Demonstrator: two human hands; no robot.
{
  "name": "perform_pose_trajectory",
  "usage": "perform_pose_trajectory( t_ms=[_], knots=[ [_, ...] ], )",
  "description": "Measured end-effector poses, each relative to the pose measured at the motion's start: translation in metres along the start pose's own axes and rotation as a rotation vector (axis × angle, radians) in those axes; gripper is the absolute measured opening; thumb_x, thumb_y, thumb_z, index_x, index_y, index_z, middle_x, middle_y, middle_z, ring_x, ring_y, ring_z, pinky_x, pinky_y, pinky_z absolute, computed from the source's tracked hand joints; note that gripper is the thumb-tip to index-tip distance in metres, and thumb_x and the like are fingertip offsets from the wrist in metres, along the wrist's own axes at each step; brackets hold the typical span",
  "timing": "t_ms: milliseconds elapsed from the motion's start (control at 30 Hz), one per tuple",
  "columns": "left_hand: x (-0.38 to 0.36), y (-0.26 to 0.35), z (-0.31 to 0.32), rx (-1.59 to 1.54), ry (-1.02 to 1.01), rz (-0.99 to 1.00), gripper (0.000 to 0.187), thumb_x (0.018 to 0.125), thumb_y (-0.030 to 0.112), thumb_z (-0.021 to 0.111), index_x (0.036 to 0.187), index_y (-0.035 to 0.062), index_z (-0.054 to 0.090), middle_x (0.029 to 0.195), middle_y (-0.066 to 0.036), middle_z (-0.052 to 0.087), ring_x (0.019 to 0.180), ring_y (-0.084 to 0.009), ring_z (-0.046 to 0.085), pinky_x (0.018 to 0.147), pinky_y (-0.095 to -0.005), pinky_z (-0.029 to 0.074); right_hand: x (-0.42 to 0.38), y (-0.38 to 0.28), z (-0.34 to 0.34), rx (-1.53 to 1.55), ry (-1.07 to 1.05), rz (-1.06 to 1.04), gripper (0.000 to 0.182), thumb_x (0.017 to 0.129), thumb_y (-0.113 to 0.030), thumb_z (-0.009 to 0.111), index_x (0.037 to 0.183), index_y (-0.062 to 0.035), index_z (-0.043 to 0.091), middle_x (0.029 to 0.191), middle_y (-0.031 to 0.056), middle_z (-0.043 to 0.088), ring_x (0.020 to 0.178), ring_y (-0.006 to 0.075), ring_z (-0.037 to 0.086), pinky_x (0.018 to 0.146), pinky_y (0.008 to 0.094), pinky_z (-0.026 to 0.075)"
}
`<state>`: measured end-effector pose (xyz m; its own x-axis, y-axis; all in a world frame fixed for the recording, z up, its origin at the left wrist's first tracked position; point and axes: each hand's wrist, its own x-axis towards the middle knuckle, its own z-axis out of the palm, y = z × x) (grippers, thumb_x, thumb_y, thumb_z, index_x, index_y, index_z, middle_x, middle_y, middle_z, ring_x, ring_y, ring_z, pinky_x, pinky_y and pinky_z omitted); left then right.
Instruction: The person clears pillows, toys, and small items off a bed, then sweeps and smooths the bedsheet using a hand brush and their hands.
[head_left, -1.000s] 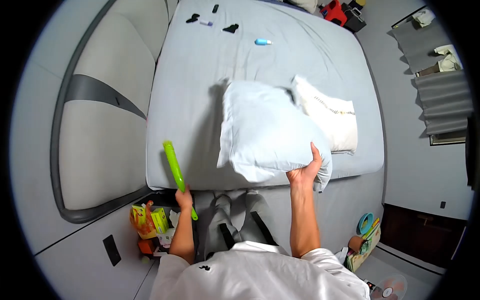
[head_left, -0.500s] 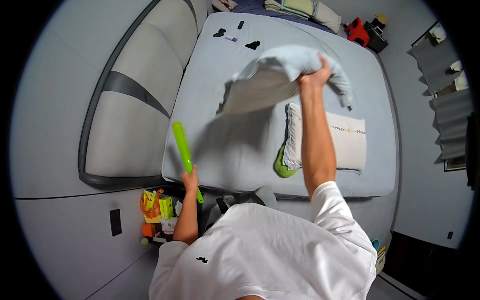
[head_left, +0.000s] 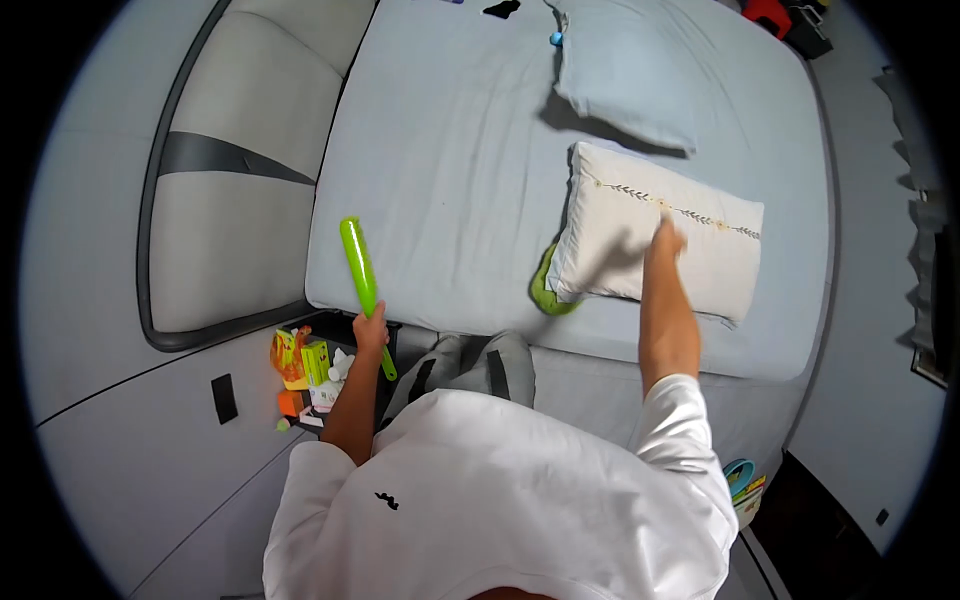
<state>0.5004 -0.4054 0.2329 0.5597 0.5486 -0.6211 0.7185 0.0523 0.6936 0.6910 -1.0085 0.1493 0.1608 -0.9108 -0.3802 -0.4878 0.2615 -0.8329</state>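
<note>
A long lime-green bed brush (head_left: 358,262) is in my left hand (head_left: 370,328), its fingers wrapped round the handle and its head raised toward the mattress edge. Whatever bristles it has are hidden. Over the cream pillow (head_left: 610,225) with an embroidered leaf-and-flower line, my right hand (head_left: 668,238) is blurred by motion, and its fingers do not show clearly. Beyond this lies a pale blue pillow (head_left: 630,75), apart from my hands. A green rounded thing (head_left: 550,285) sticks out from under the cream pillow's left end.
The bed (head_left: 430,200) has a light blue sheet and a padded grey headboard (head_left: 240,250) on the left. Low on the left, a bedside stand holds boxes (head_left: 315,362) and an orange bag (head_left: 288,350). A black item (head_left: 502,10) lies on the far sheet.
My right hand has let go of the pale blue pillow, which now lies farther up the bed, and has come back over the cream pillow. My left hand still grips the brush. The view has shifted.
</note>
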Motion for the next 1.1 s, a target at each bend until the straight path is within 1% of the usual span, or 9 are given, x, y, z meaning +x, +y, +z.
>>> perform_pose_trajectory(
  t_ms=[100,167,233,367,467,533,667,933,1100],
  knots=[
    [-0.010,0.002,0.001,0.026,0.031,-0.048,0.029,0.092,0.028,0.070,0.079,0.0106,0.051,0.055,0.001,0.043,0.037,-0.0109,0.040,0.034,-0.0292,0.032,-0.044,0.060,-0.077,-0.502,-0.195,0.595,0.094,0.077,-0.054,0.076,0.144,0.0014,0.042,0.137,0.0173,0.056,0.124,0.0332,0.055,0.107,0.0434,0.042],
    [-0.019,0.013,0.005,0.025,0.061,-0.082,0.031,0.092,0.030,0.071,0.078,0.0119,0.050,0.055,0.001,0.043,0.037,-0.0103,0.040,0.034,-0.0282,0.031,-0.052,0.100,-0.079,-0.217,-0.394,0.781,0.089,0.081,-0.058,0.071,0.146,-0.0050,0.043,0.141,0.0134,0.054,0.128,0.0333,0.053,0.111,0.0476,0.038],
    [-0.015,0.010,-0.001,-0.001,0.053,-0.086,0.032,0.092,0.030,0.071,0.078,0.0128,0.048,0.055,0.002,0.042,0.037,-0.0098,0.039,0.034,-0.0276,0.030,0.000,0.196,-0.064,0.272,-0.791,0.753,0.082,0.085,-0.059,0.067,0.146,-0.0089,0.045,0.144,0.0107,0.053,0.130,0.0335,0.051,0.110,0.0517,0.038],
    [-0.022,-0.001,-0.010,0.004,0.073,-0.101,0.033,0.092,0.031,0.070,0.078,0.0141,0.047,0.055,0.003,0.041,0.037,-0.0092,0.038,0.034,-0.0272,0.029,-0.017,0.148,-0.030,0.462,-0.600,0.777,0.065,0.091,-0.045,0.062,0.142,-0.0075,0.048,0.142,0.0134,0.054,0.128,0.0370,0.052,0.106,0.0573,0.041],
    [-0.030,-0.008,-0.005,0.023,0.095,-0.109,0.032,0.092,0.031,0.070,0.078,0.0138,0.047,0.055,0.003,0.042,0.037,-0.0095,0.039,0.034,-0.0275,0.030,-0.039,0.068,-0.017,0.684,-0.578,0.557,0.059,0.090,-0.034,0.062,0.139,-0.0041,0.049,0.137,0.0167,0.056,0.125,0.0388,0.054,0.105,0.0579,0.043],
    [-0.033,-0.010,-0.002,0.026,0.112,-0.112,0.032,0.092,0.030,0.070,0.077,0.0133,0.047,0.055,0.002,0.043,0.037,-0.0098,0.040,0.034,-0.0278,0.031,-0.038,-0.002,-0.026,0.829,-0.719,0.442,0.055,0.090,-0.026,0.061,0.136,0.0014,0.049,0.135,0.0193,0.057,0.124,0.0396,0.055,0.104,0.0562,0.045],
    [-0.028,-0.016,0.002,0.048,0.098,-0.082,0.031,0.092,0.029,0.070,0.076,0.0116,0.049,0.055,0.001,0.044,0.038,-0.0104,0.041,0.035,-0.0284,0.033,-0.060,-0.134,-0.057,0.820,-0.844,-0.151,0.051,0.092,-0.018,0.059,0.134,0.0096,0.047,0.134,0.0223,0.056,0.121,0.0367,0.058,0.104,0.0491,0.047],
    [-0.030,-0.024,0.014,0.044,0.044,-0.029,0.029,0.092,0.026,0.069,0.075,0.0084,0.053,0.055,0.001,0.045,0.038,-0.0100,0.042,0.036,-0.0292,0.033,-0.122,-0.322,0.010,0.782,-0.969,-0.669,0.030,0.085,-0.010,0.069,0.110,0.0074,0.067,0.105,0.0140,0.070,0.102,0.0250,0.067,0.094,0.0373,0.053],
    [-0.035,-0.033,0.008,0.026,0.023,0.120,0.030,0.092,0.027,0.069,0.074,0.0068,0.055,0.054,0.000,0.047,0.039,-0.0115,0.045,0.037,-0.0307,0.034,-0.138,-0.333,0.095,0.744,-1.030,-0.426,0.033,0.087,-0.019,0.072,0.108,0.0061,0.068,0.102,0.0137,0.070,0.097,0.0211,0.067,0.089,0.0326,0.052]
  ],
)
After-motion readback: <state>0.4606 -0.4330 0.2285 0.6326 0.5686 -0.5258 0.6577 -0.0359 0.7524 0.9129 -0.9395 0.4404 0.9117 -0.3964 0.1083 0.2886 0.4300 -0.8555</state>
